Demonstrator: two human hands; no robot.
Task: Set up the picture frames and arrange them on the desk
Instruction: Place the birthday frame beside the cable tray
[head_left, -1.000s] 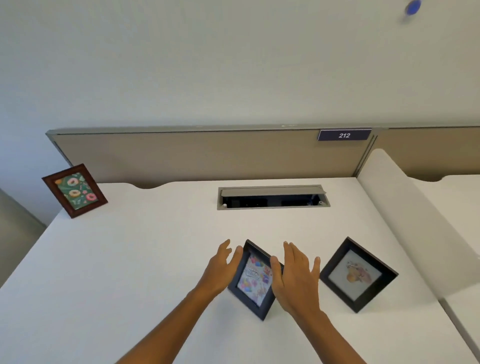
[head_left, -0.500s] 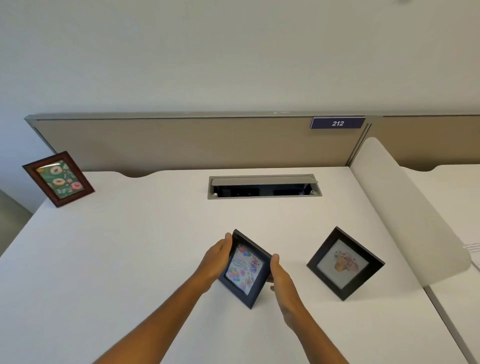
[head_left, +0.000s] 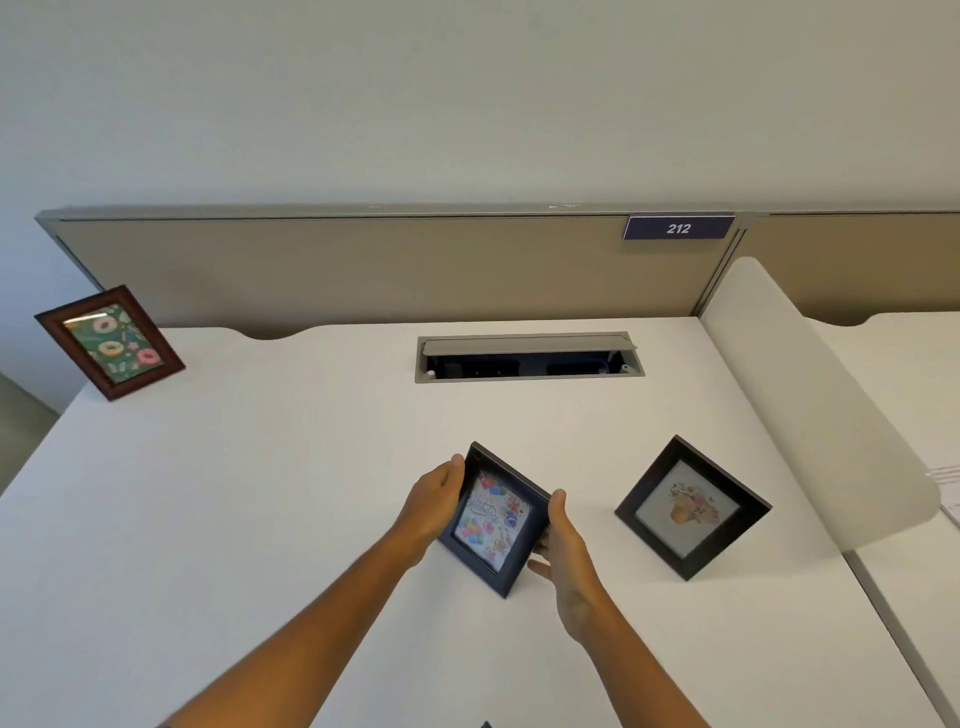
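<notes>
Right now both hands are on the black balloon frame (head_left: 493, 519), which stands tilted back near the front middle of the white table (head_left: 260, 493). The left hand (head_left: 434, 506) grips its left edge, thumb on the front rim and fingers curled behind; the right hand (head_left: 563, 540) holds the right edge with the thumb up at the corner and the fingers tucked around the back. A second black frame (head_left: 691, 506) with a pale flower picture stands well apart on the right, and a brown donut frame (head_left: 110, 340) stands at the far left corner near the partition (head_left: 363, 270). Judging by its look, the held frame is light and stiff, with a glazed front that would smudge or crack if pressed, so the side rails are the sensible place to hold it, as both hands do. Its rear stand is hidden, so I cannot tell whether it is bearing the weight. The smooth table may let the bottom edge slide when released.
</notes>
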